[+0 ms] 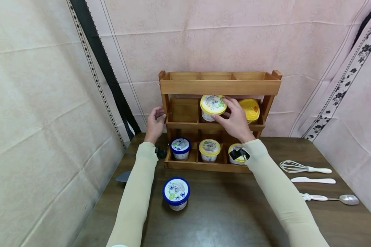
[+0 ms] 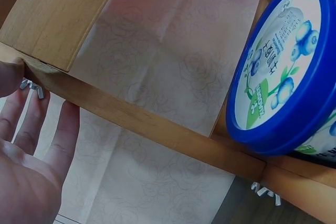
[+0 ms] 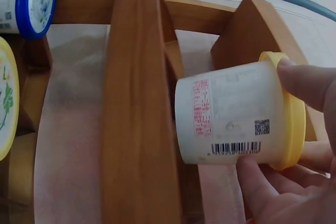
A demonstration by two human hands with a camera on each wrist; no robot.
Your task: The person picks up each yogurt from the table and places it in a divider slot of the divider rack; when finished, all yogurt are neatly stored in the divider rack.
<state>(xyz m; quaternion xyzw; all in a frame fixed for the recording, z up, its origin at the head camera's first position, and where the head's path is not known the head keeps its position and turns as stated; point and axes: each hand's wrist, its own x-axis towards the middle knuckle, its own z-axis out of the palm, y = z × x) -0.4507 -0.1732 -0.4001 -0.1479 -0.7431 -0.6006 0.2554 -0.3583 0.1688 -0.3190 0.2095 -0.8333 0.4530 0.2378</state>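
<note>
My right hand (image 1: 236, 120) grips a white tub with a yellow lid (image 1: 213, 104) by its rim, at the middle compartment of the wooden rack's (image 1: 221, 88) second tier. In the right wrist view the tub (image 3: 231, 116) shows its barcode side, with thumb and fingers about the lid edge. My left hand (image 1: 155, 124) touches the rack's left side post, and its fingers (image 2: 65, 129) lie along the wood in the left wrist view. A yellow-lidded tub (image 1: 250, 109) leans in the compartment to the right. Whether the held tub's base touches the shelf is unclear.
On the lowest tier sit a blue-lidded tub (image 1: 180, 148) and two yellow-lidded tubs (image 1: 209, 150). Another blue-lidded tub (image 1: 176, 192) stands on the table in front. A whisk (image 1: 304, 167), a white knife (image 1: 313, 180) and a spoon (image 1: 347, 199) lie at the right.
</note>
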